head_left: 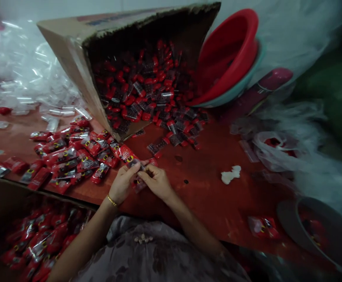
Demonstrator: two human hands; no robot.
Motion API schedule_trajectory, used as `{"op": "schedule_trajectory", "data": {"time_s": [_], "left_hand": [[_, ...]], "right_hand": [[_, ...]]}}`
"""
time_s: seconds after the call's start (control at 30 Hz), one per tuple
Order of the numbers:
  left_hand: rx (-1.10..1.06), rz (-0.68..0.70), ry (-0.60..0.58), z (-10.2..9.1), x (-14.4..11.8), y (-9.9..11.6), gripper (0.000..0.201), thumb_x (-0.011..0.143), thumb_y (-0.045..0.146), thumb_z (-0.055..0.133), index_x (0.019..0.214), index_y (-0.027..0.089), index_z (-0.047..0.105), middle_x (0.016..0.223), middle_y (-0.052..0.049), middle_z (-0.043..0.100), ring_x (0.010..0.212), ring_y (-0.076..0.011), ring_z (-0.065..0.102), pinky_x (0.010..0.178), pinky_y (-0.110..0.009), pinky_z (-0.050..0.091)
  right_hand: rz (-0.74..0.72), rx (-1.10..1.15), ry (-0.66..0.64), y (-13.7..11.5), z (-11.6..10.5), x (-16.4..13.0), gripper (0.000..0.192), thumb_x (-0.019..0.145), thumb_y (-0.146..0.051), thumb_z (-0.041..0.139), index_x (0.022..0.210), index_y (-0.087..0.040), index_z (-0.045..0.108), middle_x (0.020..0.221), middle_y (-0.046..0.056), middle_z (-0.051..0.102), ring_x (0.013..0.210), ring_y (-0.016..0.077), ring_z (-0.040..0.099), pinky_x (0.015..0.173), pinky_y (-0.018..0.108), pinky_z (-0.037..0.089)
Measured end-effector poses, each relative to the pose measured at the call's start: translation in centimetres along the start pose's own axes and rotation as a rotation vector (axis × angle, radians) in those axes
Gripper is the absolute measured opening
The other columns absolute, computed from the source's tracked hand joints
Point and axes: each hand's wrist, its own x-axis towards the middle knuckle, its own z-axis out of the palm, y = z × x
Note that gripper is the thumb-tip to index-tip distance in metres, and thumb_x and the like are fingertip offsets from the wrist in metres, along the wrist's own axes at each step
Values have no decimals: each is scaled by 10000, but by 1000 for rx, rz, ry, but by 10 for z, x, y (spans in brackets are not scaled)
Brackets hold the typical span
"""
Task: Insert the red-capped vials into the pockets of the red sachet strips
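Note:
Close together over the red tabletop, my two hands work on a small red printed packet (126,154) with a dark, see-through end. My left hand (124,182), with a gold bracelet at its wrist, pinches the packet's near end. The fingers of my right hand (157,181) are closed at the same end, touching the left fingertips. Part of the packet is hidden by the fingers, and another red piece shows below them. To the left lies a heap of similar red packets (68,154). Beyond my hands, small clear containers with red caps (150,94) spill from a tipped cardboard box (82,74).
Clear plastic sleeves (26,74) are piled at the back left. A red basin (247,31) leans beside the box, near a spray can (272,82). Plastic bags (315,156) and a grey bucket (288,219) stand right. More red packets (41,239) lie below the table's left edge.

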Motion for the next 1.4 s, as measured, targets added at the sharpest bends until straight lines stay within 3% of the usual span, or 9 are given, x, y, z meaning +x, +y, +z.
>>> {"op": "schedule_trajectory", "data": {"time_s": [0.27, 0.53, 0.7, 0.87, 1.0, 1.07, 1.2, 1.27, 1.4], "left_hand": [[-73, -131, -87, -4, -6, -11, 357, 668, 425, 684, 876, 135, 668, 536, 18, 547, 424, -73, 476, 384, -187, 336], [-37, 83, 14, 1, -4, -2, 375, 665, 474, 674, 799, 123, 673, 601, -14, 609, 458, -81, 499, 495, -230, 427], [-5, 31, -9, 2, -3, -16, 351, 688, 463, 658, 708, 114, 619, 481, 21, 524, 392, -83, 467, 415, -218, 378], [-134, -67, -40, -3, -12, -16, 302, 677, 403, 689, 648, 114, 607, 565, -2, 573, 491, -80, 518, 505, -211, 408], [-144, -139, -33, -18, -15, -1, 270, 673, 383, 697, 642, 124, 623, 633, -36, 638, 589, -132, 596, 591, -244, 466], [-147, -110, 77, -34, -9, 13, 228, 691, 359, 688, 712, 135, 646, 724, -58, 685, 705, -168, 645, 697, -271, 493], [-361, 148, 433, -70, 8, 48, 313, 843, 453, 467, 845, 194, 644, 865, -43, 713, 864, -143, 656, 807, -273, 489], [-386, 264, 473, -77, 13, 56, 485, 842, 563, 366, 886, 168, 643, 950, -77, 704, 942, -158, 639, 833, -290, 491], [143, 297, 386, -54, 13, 33, 505, 747, 585, 516, 974, 154, 648, 1006, -113, 690, 960, -236, 636, 897, -398, 467]], "right_hand": [[51, 141, -49, 2, 0, -5, 295, 774, -390, 575, 569, -193, 495, 487, -33, 558, 402, 88, 515, 411, 194, 411], [-19, 63, -65, 0, -3, -3, 284, 810, -389, 521, 609, -189, 504, 498, -42, 522, 405, 77, 481, 406, 184, 381], [-7, 68, -35, 2, -2, -4, 287, 813, -368, 523, 589, -189, 512, 458, -47, 518, 382, 82, 475, 399, 191, 371], [-98, 50, 4, 6, 5, 1, 348, 756, -411, 611, 507, -185, 524, 449, -41, 537, 402, 78, 474, 428, 190, 373], [-191, -208, 7, 3, 12, 14, 366, 747, -494, 608, 551, -187, 577, 500, -24, 587, 448, 89, 504, 471, 198, 385], [-225, -447, 43, 1, 9, 27, 334, 769, -509, 580, 672, -194, 633, 607, 2, 645, 562, 122, 568, 563, 221, 421], [-169, -904, 134, 11, -18, 58, 355, 834, -402, 538, 1081, -161, 618, 1084, 121, 644, 996, 260, 550, 816, 353, 429], [-132, -1009, 75, 23, -35, 65, 330, 845, -300, 531, 1131, -152, 603, 1193, 122, 597, 1093, 293, 493, 878, 405, 402], [-145, -1028, 31, 48, -63, 50, 328, 869, -184, 446, 1167, -186, 585, 1241, 69, 581, 1152, 285, 447, 923, 447, 366]]}}
